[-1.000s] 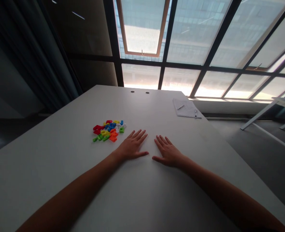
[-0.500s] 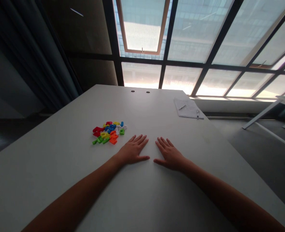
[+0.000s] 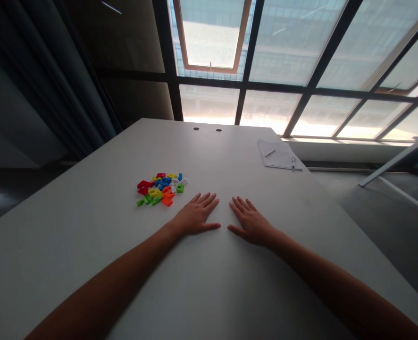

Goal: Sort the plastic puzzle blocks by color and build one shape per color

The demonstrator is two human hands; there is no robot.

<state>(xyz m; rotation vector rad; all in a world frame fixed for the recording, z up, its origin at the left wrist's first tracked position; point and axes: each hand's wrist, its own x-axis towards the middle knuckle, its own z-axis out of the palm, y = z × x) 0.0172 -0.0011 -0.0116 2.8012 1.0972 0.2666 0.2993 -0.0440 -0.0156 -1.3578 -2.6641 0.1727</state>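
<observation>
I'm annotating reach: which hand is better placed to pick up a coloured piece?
The left hand, I'd judge. It lies palm down on the white table, nearest the coloured pieces but not touching them. The right hand, also palm down, is farther from them, past the left hand.

The left hand [image 3: 197,216] and right hand [image 3: 250,222] hide their own palms and the patch of counter [image 3: 88,203] beneath. Both arms [image 3: 131,264] are cut off by the bottom edge, as is the counter's near side; its left side runs out of view too. The pieces [image 3: 165,182] overlap, so some are partly hidden, and their exact shapes and number are too small to tell. Writing on the paper [image 3: 281,156] is too faint to read. The insides of the two holes [image 3: 196,128] cannot be made out. The top edge crops the curtain [image 3: 46,71] and window [image 3: 280,52]; the right edge crops the white frame [image 3: 389,165].
</observation>
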